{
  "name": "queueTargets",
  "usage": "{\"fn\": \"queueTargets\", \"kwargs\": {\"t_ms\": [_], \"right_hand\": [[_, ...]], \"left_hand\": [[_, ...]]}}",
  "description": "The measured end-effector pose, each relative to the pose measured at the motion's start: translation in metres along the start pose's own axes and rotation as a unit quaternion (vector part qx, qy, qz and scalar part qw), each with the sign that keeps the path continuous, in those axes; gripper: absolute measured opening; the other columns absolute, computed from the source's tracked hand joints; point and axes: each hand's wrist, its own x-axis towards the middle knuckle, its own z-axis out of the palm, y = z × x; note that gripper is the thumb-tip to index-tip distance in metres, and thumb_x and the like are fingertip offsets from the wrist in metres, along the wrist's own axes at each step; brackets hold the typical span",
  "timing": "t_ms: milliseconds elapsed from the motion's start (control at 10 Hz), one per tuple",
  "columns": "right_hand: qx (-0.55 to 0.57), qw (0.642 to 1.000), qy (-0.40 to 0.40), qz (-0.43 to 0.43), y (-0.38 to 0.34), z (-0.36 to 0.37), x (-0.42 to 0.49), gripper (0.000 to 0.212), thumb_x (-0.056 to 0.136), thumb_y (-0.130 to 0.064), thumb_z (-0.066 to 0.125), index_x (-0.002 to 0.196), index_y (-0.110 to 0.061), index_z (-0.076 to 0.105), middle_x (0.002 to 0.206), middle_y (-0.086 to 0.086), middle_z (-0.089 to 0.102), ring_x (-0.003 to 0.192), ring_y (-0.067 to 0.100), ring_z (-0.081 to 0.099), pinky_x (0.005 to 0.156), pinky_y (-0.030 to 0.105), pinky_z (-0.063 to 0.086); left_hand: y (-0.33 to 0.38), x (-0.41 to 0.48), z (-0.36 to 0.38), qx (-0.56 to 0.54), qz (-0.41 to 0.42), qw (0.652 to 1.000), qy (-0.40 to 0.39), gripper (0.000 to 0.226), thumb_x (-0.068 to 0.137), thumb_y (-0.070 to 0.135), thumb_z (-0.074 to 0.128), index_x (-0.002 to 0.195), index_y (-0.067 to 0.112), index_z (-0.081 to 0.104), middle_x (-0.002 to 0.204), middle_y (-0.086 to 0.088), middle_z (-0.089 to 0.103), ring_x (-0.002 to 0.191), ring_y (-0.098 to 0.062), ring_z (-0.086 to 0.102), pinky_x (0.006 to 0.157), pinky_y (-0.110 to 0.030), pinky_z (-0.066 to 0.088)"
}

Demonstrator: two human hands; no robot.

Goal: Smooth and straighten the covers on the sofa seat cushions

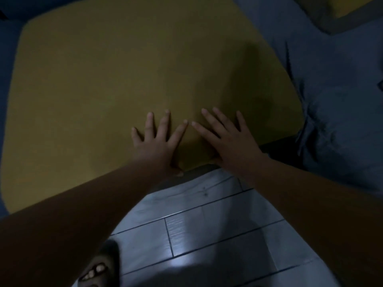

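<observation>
Dim light. Yellow seat cushion filled most of the view, its cover lying flat with no creases visible. Left hand and right hand rested palm-down side by side on the cover, near the cushion's front edge. Fingers of both hands were straight and spread, index tips almost meeting. A wrinkled blue cushion lay just beside the yellow one on the right. Tiled floor below; one foot in a sandal at lower left.
</observation>
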Motion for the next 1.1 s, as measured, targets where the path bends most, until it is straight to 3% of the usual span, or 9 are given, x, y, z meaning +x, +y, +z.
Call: {"fn": "queueTargets", "kwargs": {"t_ms": [100, 300, 500, 700, 800, 900, 1000, 1100], "right_hand": [[0.028, 0.994, -0.035, 0.102, 0.03, -0.004, -0.013, 0.114, 0.077, -0.057, 0.068, 0.149, -0.037, -0.017, 0.161, 0.003, -0.014, 0.148, 0.032, -0.006, 0.112, 0.062, 0.009], [0.024, 0.979, -0.106, 0.173, 0.089, 0.003, -0.016, 0.119, 0.078, -0.062, 0.064, 0.143, -0.036, -0.032, 0.155, 0.007, -0.032, 0.143, 0.04, -0.019, 0.113, 0.063, 0.009], [0.014, 0.973, -0.169, 0.156, 0.095, 0.015, 0.008, 0.102, 0.089, -0.055, 0.055, 0.147, -0.034, -0.026, 0.155, 0.013, -0.03, 0.141, 0.049, -0.017, 0.11, 0.067, 0.014], [0.017, 0.969, -0.187, 0.162, 0.09, 0.015, 0.011, 0.104, 0.087, -0.053, 0.059, 0.148, -0.034, -0.023, 0.155, 0.013, -0.029, 0.14, 0.05, -0.019, 0.108, 0.07, 0.012], [0.029, 0.971, -0.161, 0.172, 0.09, 0.009, -0.003, 0.112, 0.083, -0.055, 0.064, 0.144, -0.038, -0.028, 0.155, 0.007, -0.032, 0.141, 0.045, -0.022, 0.109, 0.068, 0.008], [0.053, 0.971, -0.141, 0.184, 0.086, -0.002, -0.017, 0.113, 0.084, -0.049, 0.067, 0.142, -0.042, -0.03, 0.155, 0.001, -0.032, 0.143, 0.039, -0.021, 0.112, 0.063, 0.014], [0.097, 0.963, -0.154, 0.197, 0.083, -0.019, -0.022, 0.099, 0.091, -0.038, 0.06, 0.146, -0.04, -0.023, 0.157, 0.001, -0.027, 0.145, 0.038, -0.015, 0.112, 0.056, 0.025], [0.12, 0.955, -0.191, 0.194, 0.07, -0.037, -0.036, 0.082, 0.098, -0.033, 0.048, 0.151, -0.034, -0.014, 0.16, 0.005, -0.019, 0.146, 0.037, -0.003, 0.113, 0.052, 0.026]], "left_hand": [[0.048, 0.024, -0.023, -0.054, 0.028, 0.998, -0.009, 0.119, 0.072, 0.066, 0.067, 0.144, 0.044, -0.025, 0.157, -0.002, -0.029, 0.141, -0.048, -0.018, 0.108, -0.072, 0.011], [0.106, 0.073, -0.044, -0.046, 0.019, 0.998, -0.033, 0.12, 0.071, 0.063, 0.071, 0.141, 0.051, -0.026, 0.153, -0.003, -0.036, 0.137, -0.055, -0.021, 0.101, -0.079, 0.01], [0.11, 0.099, -0.031, 0.016, 0.011, 0.999, -0.049, 0.111, 0.079, 0.061, 0.065, 0.143, 0.047, -0.025, 0.153, -0.009, -0.035, 0.134, -0.06, -0.019, 0.1, -0.081, 0.01], [0.117, 0.095, -0.028, 0.057, 0.005, 0.998, -0.036, 0.112, 0.078, 0.066, 0.062, 0.144, 0.044, -0.026, 0.154, -0.013, -0.032, 0.134, -0.062, -0.014, 0.102, -0.079, 0.007], [0.107, 0.084, -0.035, 0.036, 0.026, 0.999, -0.018, 0.116, 0.073, 0.07, 0.063, 0.141, 0.047, -0.029, 0.155, -0.009, -0.031, 0.137, -0.058, -0.015, 0.105, -0.075, 0.007], [0.093, 0.069, -0.037, 0.015, 0.056, 0.998, -0.011, 0.116, 0.071, 0.074, 0.06, 0.139, 0.048, -0.031, 0.154, -0.004, -0.034, 0.139, -0.051, -0.02, 0.11, -0.07, 0.004], [0.08, 0.053, -0.037, -0.008, 0.075, 0.997, 0.002, 0.105, 0.079, 0.069, 0.055, 0.143, 0.045, -0.025, 0.156, 0.0, -0.032, 0.143, -0.04, -0.02, 0.115, -0.061, 0.003], [0.069, 0.027, -0.038, -0.013, 0.086, 0.996, -0.026, 0.088, 0.091, 0.055, 0.051, 0.149, 0.041, -0.014, 0.159, 0.001, -0.024, 0.147, -0.031, -0.015, 0.118, -0.053, 0.008]]}}
